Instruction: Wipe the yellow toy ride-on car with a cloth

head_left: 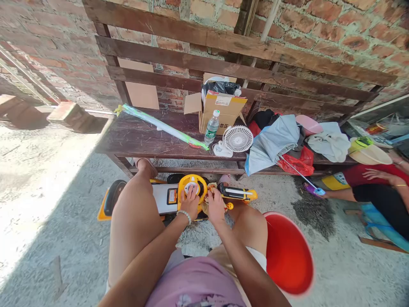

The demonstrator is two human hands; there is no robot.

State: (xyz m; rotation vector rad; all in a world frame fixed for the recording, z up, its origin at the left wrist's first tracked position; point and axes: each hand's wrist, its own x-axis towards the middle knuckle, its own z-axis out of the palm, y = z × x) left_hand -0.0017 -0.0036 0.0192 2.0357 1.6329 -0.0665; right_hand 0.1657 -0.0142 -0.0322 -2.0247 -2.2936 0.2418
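A yellow and white toy ride-on vehicle with a yellow steering wheel [181, 184] stands on the ground between my legs. My left hand [191, 205], with a beaded bracelet at the wrist, lies over the wheel, fingers stretched onto its white centre. Just right of the wheel, my right hand [216, 206] has its fingers bent and closed by a small brownish, crumpled-looking patch; what they hold is too small to make out. A yellow and black arm-like part [236, 193] of the toy sticks out to the right.
A dark wooden bench [140, 134] bears a cardboard box [207, 113], a water bottle [211, 128], a white fan [238, 139], a folded umbrella [271, 138] and clothes. A red bucket [287, 256] stands by my right leg. Another person's hand [378, 175] shows at far right.
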